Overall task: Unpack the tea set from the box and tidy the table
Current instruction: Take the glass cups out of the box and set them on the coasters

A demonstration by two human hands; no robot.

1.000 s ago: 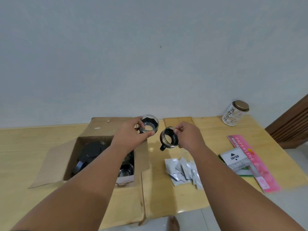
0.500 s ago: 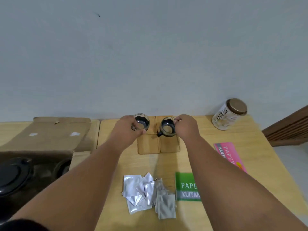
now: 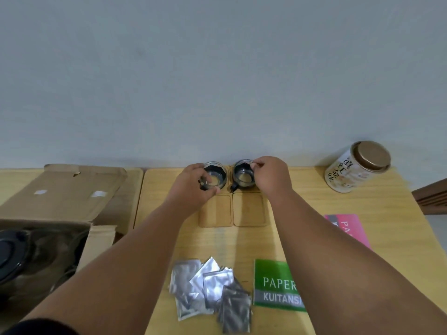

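Two glass tea cups stand side by side at the far edge of the wooden table (image 3: 314, 204), each on a far coaster of a square of four wooden coasters. The left hand (image 3: 193, 189) wraps the left cup (image 3: 215, 176), thumb in front and fingers behind; the right hand (image 3: 271, 177) pinches the rim of the right cup (image 3: 243, 175), whose dark handle points towards the viewer. The two near coasters (image 3: 250, 209) lie bare. The open cardboard box (image 3: 63, 197) sits at left with a dark lidded vessel (image 3: 9, 252) inside. Foil sachets (image 3: 208, 288), a green booklet (image 3: 275, 286), a pink booklet (image 3: 348, 226) and a lidded tin (image 3: 358, 168) lie elsewhere.
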